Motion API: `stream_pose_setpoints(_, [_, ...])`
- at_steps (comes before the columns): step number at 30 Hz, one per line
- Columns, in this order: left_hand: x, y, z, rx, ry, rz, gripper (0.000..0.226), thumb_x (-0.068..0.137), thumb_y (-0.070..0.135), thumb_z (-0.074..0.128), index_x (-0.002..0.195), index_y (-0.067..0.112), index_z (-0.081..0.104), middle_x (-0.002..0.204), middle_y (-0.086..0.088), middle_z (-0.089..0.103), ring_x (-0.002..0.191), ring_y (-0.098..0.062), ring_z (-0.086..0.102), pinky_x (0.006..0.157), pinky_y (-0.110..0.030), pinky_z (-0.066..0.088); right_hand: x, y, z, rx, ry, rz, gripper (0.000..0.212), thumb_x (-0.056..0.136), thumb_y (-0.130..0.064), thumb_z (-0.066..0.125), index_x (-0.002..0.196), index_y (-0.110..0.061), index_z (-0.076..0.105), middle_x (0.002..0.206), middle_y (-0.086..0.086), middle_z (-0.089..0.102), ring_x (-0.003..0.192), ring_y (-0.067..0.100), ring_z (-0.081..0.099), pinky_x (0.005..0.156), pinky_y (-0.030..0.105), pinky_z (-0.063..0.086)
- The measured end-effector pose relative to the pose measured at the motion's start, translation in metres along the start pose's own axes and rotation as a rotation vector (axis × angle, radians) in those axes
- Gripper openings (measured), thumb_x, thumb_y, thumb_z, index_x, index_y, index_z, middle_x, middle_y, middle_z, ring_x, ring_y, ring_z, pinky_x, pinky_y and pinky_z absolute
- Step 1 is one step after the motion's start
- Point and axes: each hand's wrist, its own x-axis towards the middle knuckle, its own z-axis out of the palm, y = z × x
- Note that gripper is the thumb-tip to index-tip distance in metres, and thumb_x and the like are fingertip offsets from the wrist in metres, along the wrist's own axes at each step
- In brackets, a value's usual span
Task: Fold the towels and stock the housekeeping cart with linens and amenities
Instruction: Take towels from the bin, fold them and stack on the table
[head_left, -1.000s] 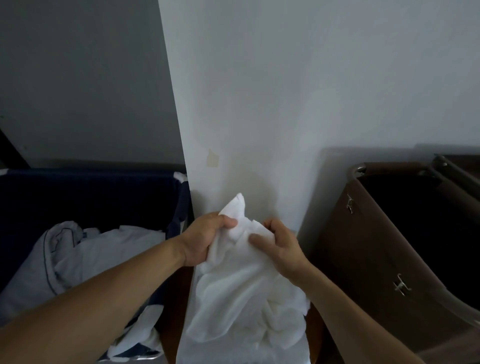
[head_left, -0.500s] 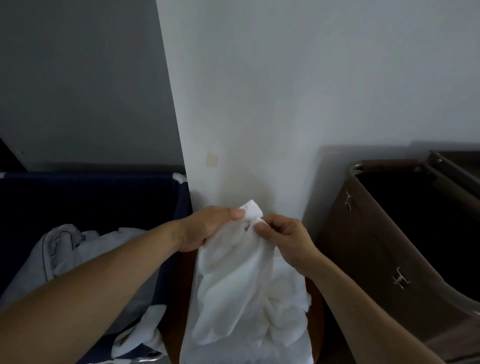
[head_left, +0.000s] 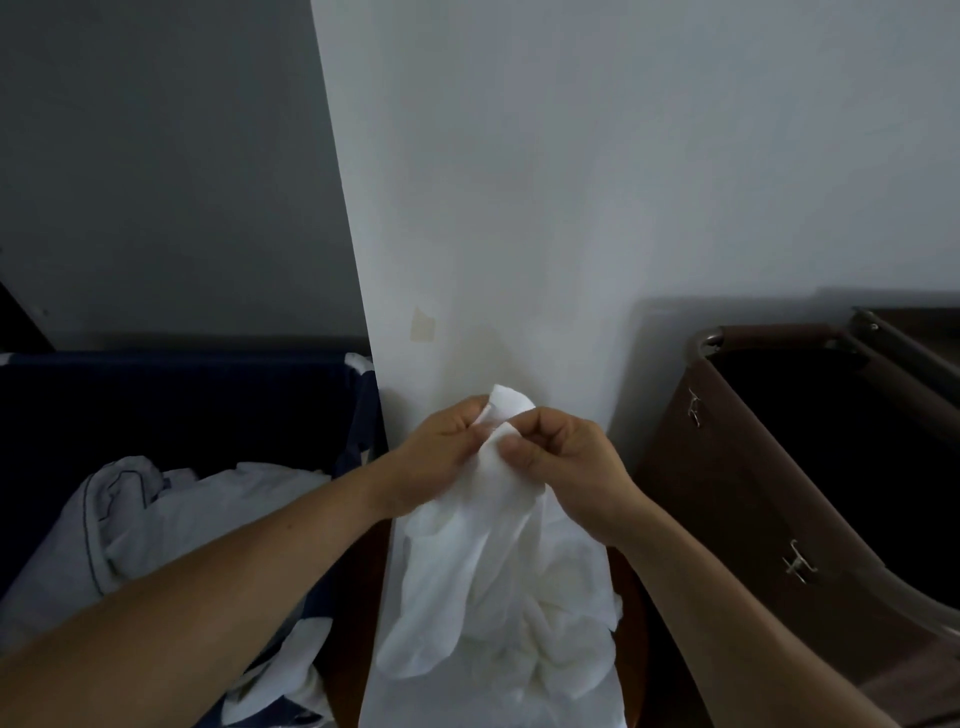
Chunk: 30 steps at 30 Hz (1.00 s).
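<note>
Fingers of left hand and right hand tight around one white towel

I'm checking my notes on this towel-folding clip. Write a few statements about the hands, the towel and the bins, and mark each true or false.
1. The left hand and the right hand both grip the white towel near its top. True.
2. The white towel is folded into a neat square. False: it hangs loose and rumpled from the hands.
3. The blue bin on the left holds linens. True.
4. The right hand rests on a bin's rim. False: it pinches the white towel; the brown bin stands apart, further right.
</note>
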Motion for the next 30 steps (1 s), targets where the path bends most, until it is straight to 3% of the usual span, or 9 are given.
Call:
stream_pose_setpoints(3, [-0.007,-0.002,0.005,-0.066,-0.048,0.012,0.030,0.105,0.023,0.041,0.119,0.036,0.065,0.113,0.011,0.071,0.104,-0.008,0.067,0.081,-0.018,0.054,0.003,0.000,-0.001,-0.053,0.109,-0.033,0.016,0.090,-0.020,0.071,0.079,-0.030,0.076,0.081,-0.005,0.075,0.075,0.006,0.068,0.066,0.021,0.055])
stream_pose_setpoints(8, [-0.012,-0.014,0.001,-0.116,-0.048,-0.015,0.038,0.102,0.008,0.041,0.115,0.029,0.070,0.113,-0.001,0.072,0.103,-0.015,0.068,0.082,-0.021,0.055,0.005,0.007,0.000,-0.187,0.198,-0.050,0.013,0.087,-0.020,0.075,0.079,-0.029,0.072,0.073,-0.016,0.071,0.067,-0.001,0.065,0.058,0.013,0.049])
stream_pose_setpoints(13, [-0.012,-0.019,-0.001,0.038,-0.089,-0.003,0.045,0.098,0.006,0.039,0.106,0.034,0.073,0.108,0.005,0.072,0.102,-0.013,0.067,0.090,-0.027,0.054,0.008,0.009,-0.004,-0.300,0.149,-0.017,0.018,0.076,-0.022,0.085,0.076,-0.029,0.069,0.064,-0.012,0.066,0.059,0.001,0.059,0.057,0.018,0.052])
stream_pose_setpoints(17, [-0.014,-0.020,0.002,0.109,-0.117,0.011,0.043,0.090,0.020,0.041,0.101,0.047,0.072,0.105,0.013,0.072,0.098,-0.008,0.067,0.087,-0.022,0.054,0.010,0.010,-0.011,-0.379,0.044,0.000,0.036,0.074,-0.026,0.086,0.098,-0.040,0.063,0.060,-0.005,0.062,0.055,0.002,0.056,0.061,0.022,0.050])
stream_pose_setpoints(20, [-0.013,-0.022,0.003,0.169,-0.107,-0.002,0.039,0.089,0.024,0.042,0.097,0.049,0.071,0.102,0.016,0.071,0.096,-0.005,0.066,0.089,-0.025,0.054,0.010,0.012,-0.012,-0.400,0.020,0.010,0.028,0.075,-0.027,0.086,0.088,-0.043,0.067,0.058,-0.009,0.059,0.056,0.001,0.054,0.065,0.026,0.051])
stream_pose_setpoints(24, [-0.009,-0.025,0.001,0.306,-0.136,-0.011,0.028,0.104,0.025,0.041,0.116,0.027,0.066,0.108,0.005,0.069,0.099,-0.013,0.065,0.093,-0.035,0.053,0.012,0.013,-0.015,-0.550,0.087,-0.045,0.017,0.074,-0.033,0.085,0.084,-0.032,0.071,0.086,-0.011,0.064,0.078,0.007,0.060,0.071,0.026,0.052])
stream_pose_setpoints(26, [-0.004,-0.018,-0.005,0.372,-0.099,0.028,0.029,0.105,0.034,0.041,0.115,0.020,0.064,0.106,-0.003,0.068,0.096,-0.018,0.065,0.091,-0.041,0.054,0.016,0.006,-0.021,-0.542,0.181,-0.104,0.018,0.076,-0.031,0.084,0.084,-0.033,0.068,0.093,-0.016,0.062,0.084,0.002,0.058,0.071,0.014,0.046])
stream_pose_setpoints(30, [0.010,0.008,-0.026,0.514,0.091,0.140,0.025,0.103,0.038,0.044,0.105,0.024,0.065,0.095,0.003,0.068,0.085,-0.010,0.062,0.084,-0.038,0.054,0.032,-0.030,-0.040,-0.325,0.317,-0.186,0.018,0.081,-0.021,0.080,0.080,-0.033,0.067,0.073,-0.021,0.070,0.066,-0.005,0.062,0.065,0.009,0.047])
